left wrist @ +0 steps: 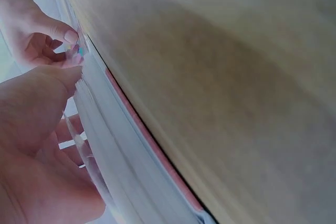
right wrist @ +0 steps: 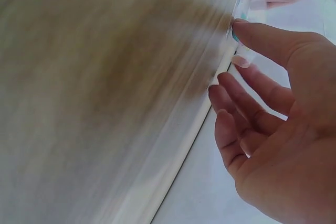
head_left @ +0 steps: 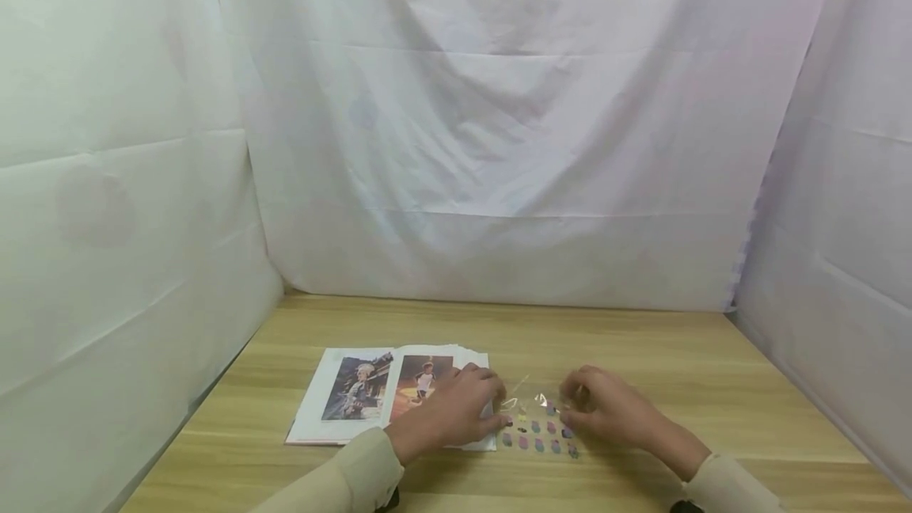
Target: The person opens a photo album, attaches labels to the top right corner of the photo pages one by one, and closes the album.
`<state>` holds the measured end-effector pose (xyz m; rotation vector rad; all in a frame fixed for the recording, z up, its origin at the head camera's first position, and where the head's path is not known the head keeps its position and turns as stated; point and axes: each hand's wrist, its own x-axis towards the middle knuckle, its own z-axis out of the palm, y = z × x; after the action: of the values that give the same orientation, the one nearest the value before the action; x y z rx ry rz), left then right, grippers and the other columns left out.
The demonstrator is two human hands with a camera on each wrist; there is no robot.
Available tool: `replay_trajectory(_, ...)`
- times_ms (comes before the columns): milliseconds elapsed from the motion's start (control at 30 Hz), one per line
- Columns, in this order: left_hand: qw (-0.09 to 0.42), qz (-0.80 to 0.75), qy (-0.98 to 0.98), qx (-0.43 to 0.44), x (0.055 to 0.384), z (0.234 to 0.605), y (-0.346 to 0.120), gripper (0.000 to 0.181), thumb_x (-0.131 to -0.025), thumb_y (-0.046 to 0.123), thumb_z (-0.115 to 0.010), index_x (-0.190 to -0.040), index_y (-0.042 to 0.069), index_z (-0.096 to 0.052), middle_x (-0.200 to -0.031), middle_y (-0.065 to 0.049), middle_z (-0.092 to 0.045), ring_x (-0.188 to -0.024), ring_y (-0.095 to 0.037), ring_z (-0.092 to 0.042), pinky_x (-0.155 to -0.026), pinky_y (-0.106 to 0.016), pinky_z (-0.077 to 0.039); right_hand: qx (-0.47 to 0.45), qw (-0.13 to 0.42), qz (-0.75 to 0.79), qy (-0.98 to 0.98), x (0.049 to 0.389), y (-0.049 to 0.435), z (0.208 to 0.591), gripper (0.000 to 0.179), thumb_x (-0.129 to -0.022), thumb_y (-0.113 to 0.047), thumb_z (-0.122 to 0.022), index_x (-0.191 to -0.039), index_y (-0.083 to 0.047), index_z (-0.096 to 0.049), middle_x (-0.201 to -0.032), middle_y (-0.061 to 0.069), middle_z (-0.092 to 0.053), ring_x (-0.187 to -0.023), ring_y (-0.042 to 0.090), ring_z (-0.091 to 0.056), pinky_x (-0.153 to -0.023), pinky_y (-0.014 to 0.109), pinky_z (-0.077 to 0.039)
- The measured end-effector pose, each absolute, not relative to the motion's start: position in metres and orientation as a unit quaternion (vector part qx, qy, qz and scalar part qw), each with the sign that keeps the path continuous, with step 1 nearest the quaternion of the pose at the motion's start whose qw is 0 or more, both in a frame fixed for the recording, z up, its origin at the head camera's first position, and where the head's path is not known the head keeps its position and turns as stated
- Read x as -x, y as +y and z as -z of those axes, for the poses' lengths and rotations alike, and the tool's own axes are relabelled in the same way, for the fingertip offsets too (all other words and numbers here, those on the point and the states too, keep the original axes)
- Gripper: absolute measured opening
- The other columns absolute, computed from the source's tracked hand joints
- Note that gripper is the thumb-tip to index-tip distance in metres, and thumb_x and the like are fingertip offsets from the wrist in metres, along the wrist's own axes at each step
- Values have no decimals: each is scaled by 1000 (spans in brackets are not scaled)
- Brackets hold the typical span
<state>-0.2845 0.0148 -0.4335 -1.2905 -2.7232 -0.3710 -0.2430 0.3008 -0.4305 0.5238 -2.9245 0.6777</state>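
Note:
A clear sheet of small pink, blue and dark stickers spans the space between both hands. My right hand pinches its right edge between thumb and forefinger, the other fingers loosely curled, as the right wrist view shows. My left hand lies over the right page of an open photo album, its thumb and fingers at the sheet's left edge. In the left wrist view, the left thumb is beside the stack of album pages, and a thin clear film passes in front of some fingers.
The album, left of the sheet, shows two printed photos of a child. All of this lies on a wood-grain table. White cloth hangs behind the table and along both sides.

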Motion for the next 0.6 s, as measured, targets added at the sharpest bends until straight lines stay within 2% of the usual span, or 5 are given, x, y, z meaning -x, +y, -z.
replay_trajectory(100,58,137,-889,433,285,435,16,28,-93,43,-70,-109,21,-67,-111,8,-69,-105,-13,-58,-90,-35,-49,-179,36,-256,-949,242,301,431,26,-84,-31,-82,-100,-19,-65,-91,-8,-66,-83,9,-62,-72,25,-55)
replay_trajectory(233,65,152,-885,435,286,438,17,27,-92,41,-72,-107,19,-67,-104,9,-69,-100,-11,-59,-86,-30,-50,-187,29,-282,-941,242,301,432,30,-85,-24,-81,-104,-15,-61,-87,-8,-66,-78,5,-62,-67,22,-54)
replay_trajectory(467,53,206,-878,429,289,439,18,28,-88,36,-77,-103,17,-65,-97,8,-68,-84,-3,-56,-73,-20,-48,-171,26,-328,-929,242,302,433,52,-88,-15,-77,-131,-4,-52,-87,-5,-69,-79,5,-64,-70,22,-56)
replay_trajectory(533,47,215,-878,425,289,439,18,29,-87,36,-78,-103,16,-64,-98,7,-68,-81,-2,-53,-71,-19,-47,-157,26,-337,-928,242,302,433,47,-90,-16,-75,-130,-5,-55,-89,-4,-68,-80,6,-64,-71,22,-56)
replay_trajectory(600,39,221,-879,420,289,439,17,30,-87,35,-79,-102,16,-62,-98,5,-67,-79,-2,-51,-69,-18,-46,-151,27,-346,-926,241,302,433,33,-92,-17,-73,-122,-8,-61,-92,-3,-68,-83,8,-64,-74,23,-56)
